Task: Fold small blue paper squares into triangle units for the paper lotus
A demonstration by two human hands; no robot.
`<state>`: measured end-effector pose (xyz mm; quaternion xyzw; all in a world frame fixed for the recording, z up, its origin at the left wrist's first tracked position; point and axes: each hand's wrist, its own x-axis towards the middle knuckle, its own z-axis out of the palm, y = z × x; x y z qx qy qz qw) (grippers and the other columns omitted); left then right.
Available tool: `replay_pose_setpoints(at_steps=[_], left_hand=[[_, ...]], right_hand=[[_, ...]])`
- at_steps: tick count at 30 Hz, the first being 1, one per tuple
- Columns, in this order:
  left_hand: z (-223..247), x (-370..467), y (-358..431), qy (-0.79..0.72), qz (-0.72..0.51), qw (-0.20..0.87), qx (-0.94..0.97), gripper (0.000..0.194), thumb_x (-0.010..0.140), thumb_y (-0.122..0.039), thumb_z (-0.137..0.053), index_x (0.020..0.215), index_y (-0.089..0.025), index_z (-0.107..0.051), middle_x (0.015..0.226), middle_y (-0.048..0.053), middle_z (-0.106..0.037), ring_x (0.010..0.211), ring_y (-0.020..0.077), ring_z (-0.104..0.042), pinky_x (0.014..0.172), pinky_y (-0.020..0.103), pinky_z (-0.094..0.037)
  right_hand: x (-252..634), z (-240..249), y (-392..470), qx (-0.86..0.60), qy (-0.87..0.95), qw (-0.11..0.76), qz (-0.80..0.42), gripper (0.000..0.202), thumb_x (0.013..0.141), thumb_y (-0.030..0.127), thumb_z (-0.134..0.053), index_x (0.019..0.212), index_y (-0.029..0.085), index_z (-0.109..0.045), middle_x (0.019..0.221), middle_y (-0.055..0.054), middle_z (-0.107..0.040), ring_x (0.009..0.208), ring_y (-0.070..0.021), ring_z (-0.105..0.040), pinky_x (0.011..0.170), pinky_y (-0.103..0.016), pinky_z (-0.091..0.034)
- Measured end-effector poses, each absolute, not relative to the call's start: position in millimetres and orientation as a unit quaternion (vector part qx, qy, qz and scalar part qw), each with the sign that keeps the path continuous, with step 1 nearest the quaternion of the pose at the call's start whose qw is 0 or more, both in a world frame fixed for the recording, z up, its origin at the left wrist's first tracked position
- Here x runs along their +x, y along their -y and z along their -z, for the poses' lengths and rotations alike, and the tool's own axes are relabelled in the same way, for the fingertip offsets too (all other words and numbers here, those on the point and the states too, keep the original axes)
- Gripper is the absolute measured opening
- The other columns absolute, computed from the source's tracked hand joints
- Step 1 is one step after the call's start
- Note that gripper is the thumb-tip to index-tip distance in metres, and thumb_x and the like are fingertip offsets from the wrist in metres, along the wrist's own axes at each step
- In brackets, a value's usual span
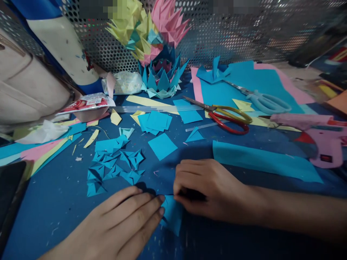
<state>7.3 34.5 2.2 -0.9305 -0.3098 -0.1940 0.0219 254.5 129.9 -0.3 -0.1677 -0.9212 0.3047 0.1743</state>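
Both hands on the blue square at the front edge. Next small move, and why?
Probably run the right hand fingertips along the fold to crease it. The left hand lies flat, pinning the small blue paper piece against the blue mat, and the right hand pinches its upper edge. The pile of folded blue pieces suggests creased units.

The light was soft and a bit dim, and it seemed to come from above. The dark blue table top (62, 202) looked gloomy near the bottom. A small dark shadow sat under the curled right hand (208, 189), and another by the flat left hand (121, 224). The shiny metal wall with little holes (230, 36) caught some glare. The edges looked stretched and bent. Two blurry blocks covered spots along the top. The pink plastic glue gun (322, 139) looked fuzzy.
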Motion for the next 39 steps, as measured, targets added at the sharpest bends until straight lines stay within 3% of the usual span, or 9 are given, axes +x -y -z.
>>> replay_pose_setpoints(at_steps=[14,22,27,33,39], left_hand=[[0,5,-33,0.302,0.189,-0.002,-0.935,0.045,0.108,-0.016,-0.026,0.119,-0.022,-0.069,0.129,-0.009,-0.067,0.122,0.0111,-0.055,0.126,0.031,-0.014],[3,3,-28,0.279,0.151,0.025,-0.948,0.043,0.106,-0.015,-0.028,0.126,-0.02,-0.065,0.133,-0.004,-0.064,0.124,0.0146,-0.055,0.127,0.036,-0.012],[-2,5,-31,0.27,0.149,0.027,-0.951,0.044,0.107,-0.015,-0.026,0.132,-0.021,-0.061,0.125,-0.003,-0.068,0.12,0.0146,-0.058,0.126,0.038,-0.014],[-8,8,-40,0.278,0.169,0.001,-0.945,0.052,0.107,-0.012,-0.019,0.119,-0.022,-0.069,0.122,-0.007,-0.07,0.115,0.0097,-0.059,0.125,0.028,-0.012],[-5,9,-38,0.282,0.163,0.017,-0.945,0.047,0.108,-0.015,-0.023,0.123,-0.021,-0.067,0.131,-0.005,-0.066,0.12,0.0132,-0.056,0.126,0.034,-0.01]], right_hand=[[255,0,-131,-0.16,0.925,0.167,-0.301,0.006,0.091,0.016,-0.058,0.085,0.019,-0.057,0.078,0.001,-0.061,0.071,-0.0108,-0.051,0.062,-0.024,-0.035],[255,1,-131,-0.155,0.928,0.171,-0.292,0.008,0.09,0.016,-0.058,0.083,0.018,-0.056,0.078,0.001,-0.061,0.071,-0.0108,-0.051,0.062,-0.024,-0.034],[255,0,-131,-0.146,0.931,0.173,-0.285,0.008,0.09,0.015,-0.058,0.084,0.019,-0.056,0.079,0.002,-0.062,0.072,-0.0106,-0.052,0.062,-0.025,-0.036],[255,1,-128,-0.165,0.932,0.183,-0.267,0.009,0.091,0.019,-0.06,0.083,0.019,-0.056,0.076,0.003,-0.06,0.07,-0.0111,-0.05,0.061,-0.026,-0.034],[256,1,-127,-0.185,0.928,0.186,-0.263,0.012,0.087,0.019,-0.066,0.081,0.019,-0.055,0.072,0.005,-0.056,0.067,-0.01,-0.047,0.06,-0.026,-0.032]])
